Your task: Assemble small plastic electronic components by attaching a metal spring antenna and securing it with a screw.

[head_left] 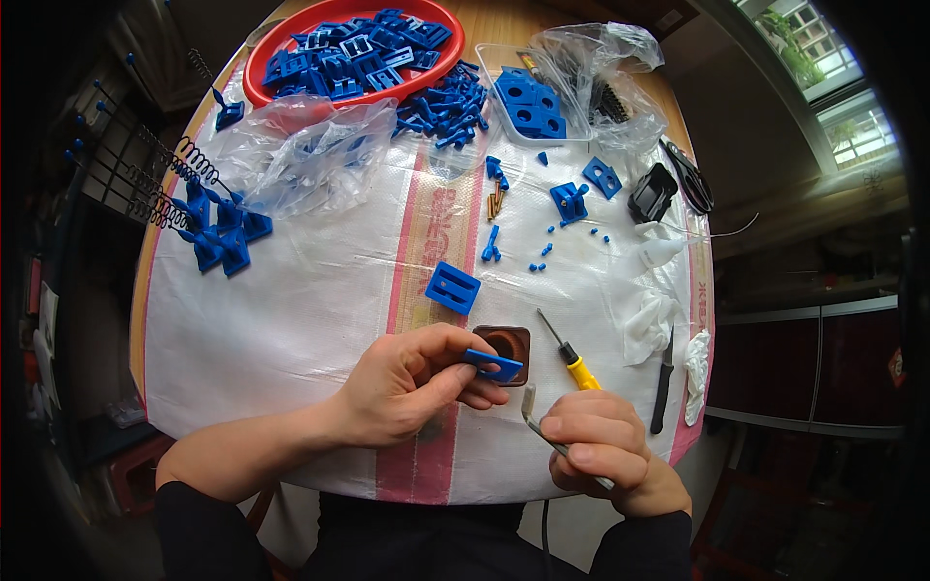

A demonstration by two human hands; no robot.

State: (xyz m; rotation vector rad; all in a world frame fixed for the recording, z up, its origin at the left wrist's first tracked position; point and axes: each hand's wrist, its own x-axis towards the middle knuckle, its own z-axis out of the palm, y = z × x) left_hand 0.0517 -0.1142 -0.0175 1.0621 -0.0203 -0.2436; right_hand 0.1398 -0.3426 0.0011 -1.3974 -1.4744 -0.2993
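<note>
My left hand [412,380] pinches a small flat blue plastic piece [499,366] between thumb and fingers. Partly under it stands a brown square dish [524,363] with a round hollow. Closed around a slim bent metal tool [533,422], my right hand [608,450] is just right of the dish; the tool's angled end points up toward the blue piece without touching it. A yellow-handled screwdriver [579,372] lies beyond my right hand. Ahead of the dish rests a blue slotted plate [452,288].
At the back are a red basin [254,82] of blue parts, loose blue pegs [446,108] and a clear box [542,141]. Blue pieces with springs [225,237] sit at left. A black-handled knife [664,382], white tissue [647,315] and white bottle [661,254] lie right.
</note>
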